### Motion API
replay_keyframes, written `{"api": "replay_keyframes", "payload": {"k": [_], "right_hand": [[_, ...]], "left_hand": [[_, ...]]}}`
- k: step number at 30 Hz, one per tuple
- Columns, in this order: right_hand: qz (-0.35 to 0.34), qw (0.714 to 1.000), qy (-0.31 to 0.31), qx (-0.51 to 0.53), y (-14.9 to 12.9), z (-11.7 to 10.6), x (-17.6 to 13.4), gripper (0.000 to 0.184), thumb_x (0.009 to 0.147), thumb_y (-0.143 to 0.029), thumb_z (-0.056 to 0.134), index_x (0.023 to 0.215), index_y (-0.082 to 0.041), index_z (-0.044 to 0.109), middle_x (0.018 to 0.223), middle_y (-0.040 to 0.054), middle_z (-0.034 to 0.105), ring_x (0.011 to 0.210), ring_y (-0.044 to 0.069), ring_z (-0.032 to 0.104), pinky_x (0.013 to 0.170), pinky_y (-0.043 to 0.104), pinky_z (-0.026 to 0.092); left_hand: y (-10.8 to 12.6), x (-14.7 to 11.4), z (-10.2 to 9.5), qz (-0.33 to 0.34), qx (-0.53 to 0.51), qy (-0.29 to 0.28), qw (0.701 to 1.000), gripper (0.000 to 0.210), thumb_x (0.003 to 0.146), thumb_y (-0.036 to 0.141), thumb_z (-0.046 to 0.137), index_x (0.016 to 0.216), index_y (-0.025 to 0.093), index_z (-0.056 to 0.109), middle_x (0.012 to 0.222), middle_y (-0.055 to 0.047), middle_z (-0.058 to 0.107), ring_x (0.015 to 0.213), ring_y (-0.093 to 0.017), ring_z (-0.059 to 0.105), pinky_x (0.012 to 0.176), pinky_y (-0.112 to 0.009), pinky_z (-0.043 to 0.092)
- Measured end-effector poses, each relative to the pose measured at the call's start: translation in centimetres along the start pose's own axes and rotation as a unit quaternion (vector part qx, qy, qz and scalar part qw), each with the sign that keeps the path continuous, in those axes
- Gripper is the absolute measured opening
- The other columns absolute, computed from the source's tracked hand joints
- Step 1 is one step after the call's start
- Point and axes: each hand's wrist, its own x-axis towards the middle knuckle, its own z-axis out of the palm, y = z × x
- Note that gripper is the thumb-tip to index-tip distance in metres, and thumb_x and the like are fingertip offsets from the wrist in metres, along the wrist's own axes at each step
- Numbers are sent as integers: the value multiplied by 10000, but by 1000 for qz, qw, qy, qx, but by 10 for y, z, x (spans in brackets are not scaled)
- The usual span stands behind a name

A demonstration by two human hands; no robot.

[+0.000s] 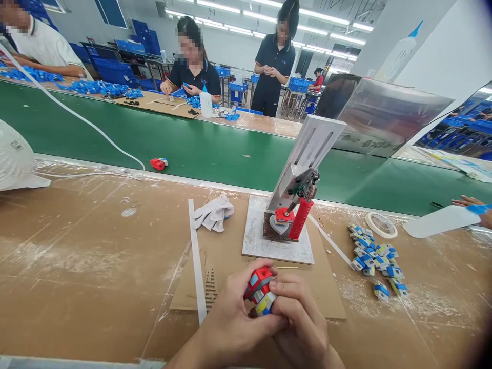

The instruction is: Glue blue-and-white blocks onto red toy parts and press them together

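Note:
Both hands meet low in the middle of the view over a sheet of cardboard [230,256]. My left hand [230,320] and my right hand [302,320] together grip a small red, grey and yellow toy part [260,293], thumbs pressed on it. Just beyond stands a small press jig [295,205] with a red handle on a white base plate [261,241]; another red part sits under its clamp. A pile of several blue, white and yellow small parts [374,259] lies to the right of the cardboard.
White gloves [213,212] and a white strip [196,256] lie left of the jig. A tape roll [380,224], a green conveyor belt [192,143] with a red part [159,163], a metal box [384,115]. Another person's hand holds a bottle [442,221] at right. Other people work across the belt.

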Motion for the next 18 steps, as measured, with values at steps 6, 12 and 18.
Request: {"api": "replay_keyframes", "payload": {"k": [6, 12, 18], "right_hand": [[165, 984, -55, 47, 44, -64, 19, 363, 894, -193, 695, 1216, -241, 534, 1368, 93, 479, 1328, 174, 464, 1107, 263, 408], [245, 925, -249, 149, 84, -82, 52, 394, 924, -378, 676, 1283, -329, 521, 1305, 42, 535, 1193, 184, 503, 983, 325, 438], [211, 907, -206, 300, 56, -104, 64, 470, 897, -540, 663, 1312, -341, 570, 1146, 48, 614, 1078, 209, 584, 941, 346, 480]], "left_hand": [[39, 47, -61, 142, 274, -45, 950, 568, 803, 284, 689, 1353, 193, 577, 1405, -128, 571, 1235, -252, 595, 1050, -349, 493], [85, 129, -61, 158, 516, -281, 794, 593, 726, 220, 721, 1308, 240, 608, 1515, -114, 425, 1257, -308, 571, 959, -352, 507], [90, 160, -36, 107, 616, -322, 712, 531, 704, 242, 722, 1228, 231, 640, 1329, -98, 528, 985, -251, 638, 815, -329, 496]]}}
